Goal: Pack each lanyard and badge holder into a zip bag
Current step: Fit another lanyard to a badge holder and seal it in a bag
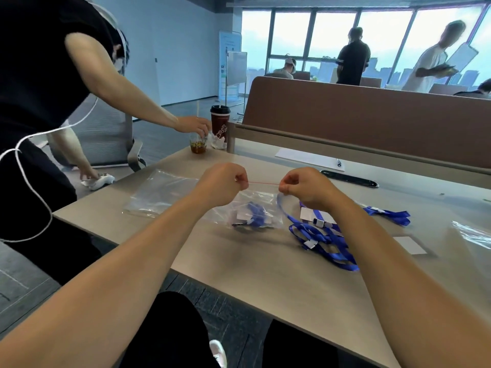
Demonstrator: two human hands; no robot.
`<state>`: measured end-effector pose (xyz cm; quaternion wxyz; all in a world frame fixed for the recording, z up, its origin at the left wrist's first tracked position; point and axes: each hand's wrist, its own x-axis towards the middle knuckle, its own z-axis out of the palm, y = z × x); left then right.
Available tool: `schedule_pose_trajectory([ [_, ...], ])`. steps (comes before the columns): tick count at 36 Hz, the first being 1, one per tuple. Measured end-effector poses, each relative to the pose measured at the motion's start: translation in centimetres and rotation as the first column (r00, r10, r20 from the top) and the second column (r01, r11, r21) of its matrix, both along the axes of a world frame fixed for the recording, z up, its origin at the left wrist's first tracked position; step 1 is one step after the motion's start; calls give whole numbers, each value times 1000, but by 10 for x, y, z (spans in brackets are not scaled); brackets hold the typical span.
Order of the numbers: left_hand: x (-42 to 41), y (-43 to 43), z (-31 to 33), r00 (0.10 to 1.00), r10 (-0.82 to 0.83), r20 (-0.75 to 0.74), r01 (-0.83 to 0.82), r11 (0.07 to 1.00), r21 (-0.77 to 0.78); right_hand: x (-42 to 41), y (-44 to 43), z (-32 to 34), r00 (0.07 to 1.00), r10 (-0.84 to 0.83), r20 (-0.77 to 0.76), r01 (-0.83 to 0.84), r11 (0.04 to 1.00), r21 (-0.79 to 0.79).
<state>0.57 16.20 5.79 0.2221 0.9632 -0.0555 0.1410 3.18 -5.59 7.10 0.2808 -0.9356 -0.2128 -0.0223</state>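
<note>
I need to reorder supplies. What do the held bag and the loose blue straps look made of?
The clear zip bag with its red seal line looks like thin glossy plastic film: see-through, wrinkled, glinting. The loose blue lanyards look like flat woven ribbon, possibly polyester: limp loops, slight sheen.

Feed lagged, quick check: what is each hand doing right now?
Left hand: closed, pinching one end of the zip bag along its red seal.
Right hand: closed, pinching the seal's other end.

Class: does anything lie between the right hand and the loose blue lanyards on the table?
Nothing visible does. The right hand, pinching the top of the zip bag, hangs beside the loose lanyards, which lie uncovered.
</note>
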Motion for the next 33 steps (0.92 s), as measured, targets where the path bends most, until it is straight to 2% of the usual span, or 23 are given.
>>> schedule_pose_trajectory([
  [6,-1,0,2,1000,22,3,-22,999,-35,-2,-10,-1,999,-40,-4,40,997,62],
  [9,-2,-1,6,999,35,1,-35,997,-71,-3,-13,0,996,-93,17,89,984,152],
  [12,-5,-2,11,1000,27,3,-27,994,-102,-6,-10,0,994,-110,-8,108,960,260],
  [19,-5,35,6,995,96,-12,-96,969,-227,-6,-8,1,987,-148,-70,163,928,334],
  [22,-7,47,0,987,159,-15,-154,929,-337,-7,-7,0,977,-127,-169,186,898,400],
  [26,-10,51,-3,987,162,-5,-146,874,-464,-10,1,-1,962,-71,-265,194,861,471],
  [29,-15,45,2,991,131,-35,-124,775,-620,-10,8,1,963,-80,-257,204,842,499],
  [31,-16,40,7,995,98,-14,-80,706,-703,-9,12,5,965,-118,-234,230,810,540],
  [33,-15,36,15,994,102,38,-41,678,-734,-7,12,12,969,-157,-191,241,771,589],
])
